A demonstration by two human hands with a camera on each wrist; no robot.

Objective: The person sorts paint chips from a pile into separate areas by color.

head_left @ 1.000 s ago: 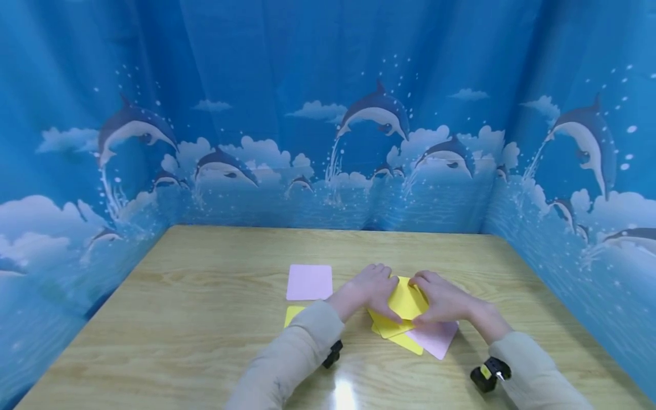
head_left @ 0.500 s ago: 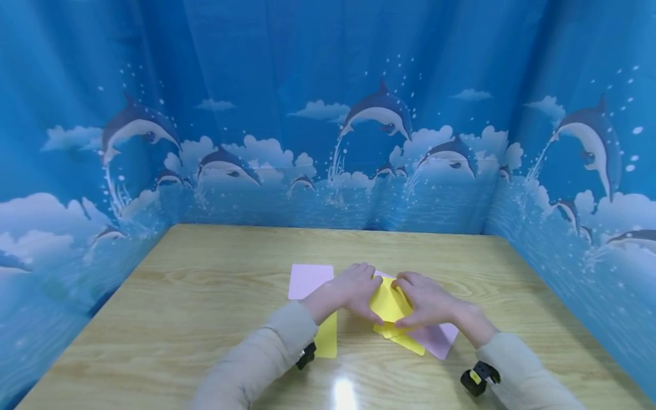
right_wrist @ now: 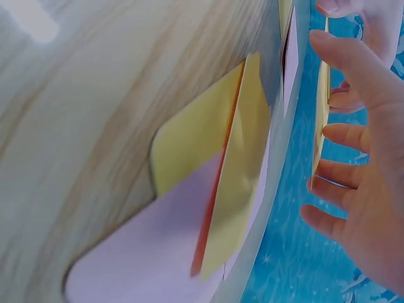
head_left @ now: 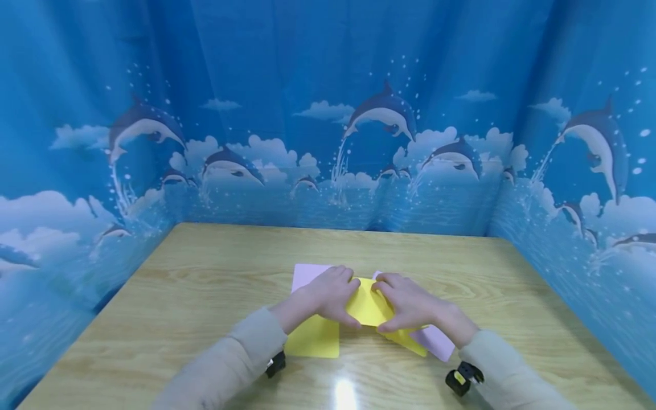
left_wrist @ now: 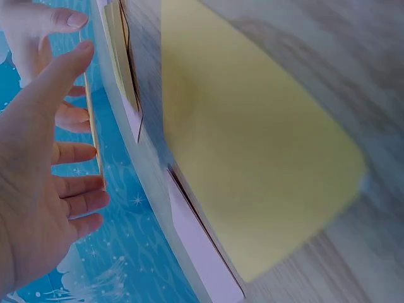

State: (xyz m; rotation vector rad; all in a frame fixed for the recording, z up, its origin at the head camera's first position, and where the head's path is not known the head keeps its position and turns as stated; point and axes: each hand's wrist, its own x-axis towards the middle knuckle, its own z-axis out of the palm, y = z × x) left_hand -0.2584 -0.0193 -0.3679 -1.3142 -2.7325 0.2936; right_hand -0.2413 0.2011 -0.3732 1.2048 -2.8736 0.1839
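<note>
Both hands hold a yellow square card [head_left: 367,303] between them, raised above the table. My left hand [head_left: 330,293] grips its left side, thumb at the near edge and fingers at the far edge. My right hand [head_left: 407,302] holds the right side the same way. Both wrist views show the held card edge-on. Below and left lies another yellow card [head_left: 314,340], with a pink card [head_left: 309,274] behind it, partly hidden by the left hand. Under the right hand is a loose pile with yellow cards [right_wrist: 237,170] and a pink card [right_wrist: 139,252].
The cards lie on a wood-grain table [head_left: 215,273]. A blue curtain [head_left: 287,85] printed with dolphins surrounds its back and sides. A black wrist camera [head_left: 458,380] hangs below the right sleeve, another [head_left: 275,364] below the left.
Both hands have moved left with the yellow card, away from over the pile at the right and toward the pink and yellow cards at the left. More of the lower left yellow card shows.
</note>
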